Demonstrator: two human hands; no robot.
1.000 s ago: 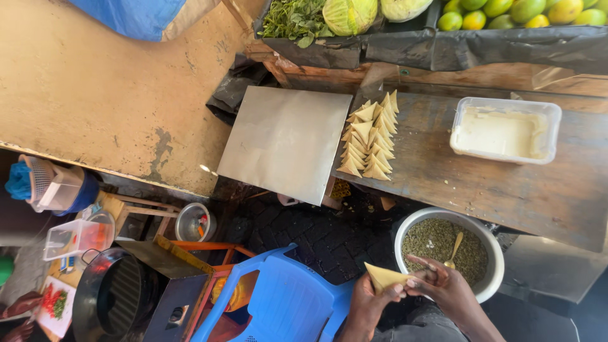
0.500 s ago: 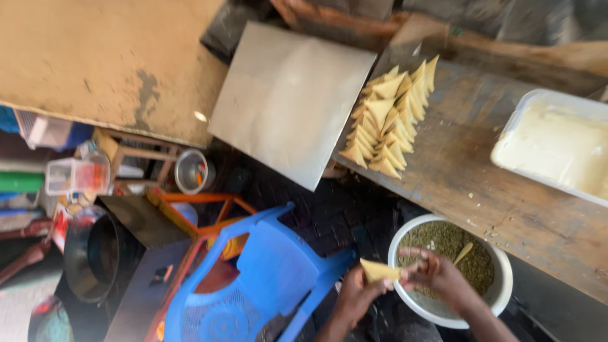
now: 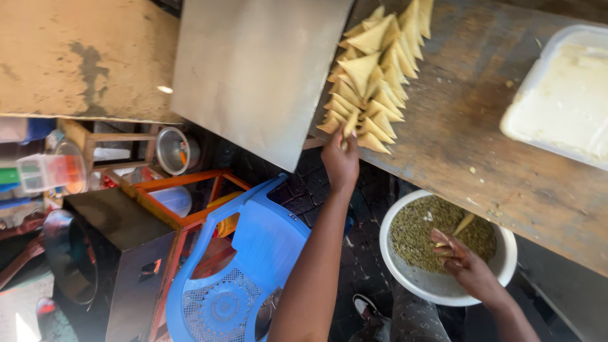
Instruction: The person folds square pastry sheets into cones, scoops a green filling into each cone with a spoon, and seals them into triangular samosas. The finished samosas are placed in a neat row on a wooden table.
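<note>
My left hand (image 3: 341,159) reaches up to the near end of a pile of folded triangular pastries (image 3: 373,76) on the wooden table (image 3: 481,139). Its fingertips pinch one pastry (image 3: 350,124) at the pile's edge. My right hand (image 3: 457,256) is down in a white bowl (image 3: 437,288) of green filling (image 3: 418,228). Its fingers are loosely bent on the filling, beside a pale spoon handle (image 3: 464,223) that sticks out of it.
A flat grey board (image 3: 253,69) lies left of the pastries. A white tub of pale batter (image 3: 563,101) stands at the table's right. Below are a blue plastic chair (image 3: 247,266), an orange metal frame (image 3: 183,209), a dark stove with a pan (image 3: 69,253) and small containers (image 3: 50,171).
My left hand has carried the folded pastry from above the bowl up to the pile on the table. My right hand has dropped into the filling. The view has moved closer.
</note>
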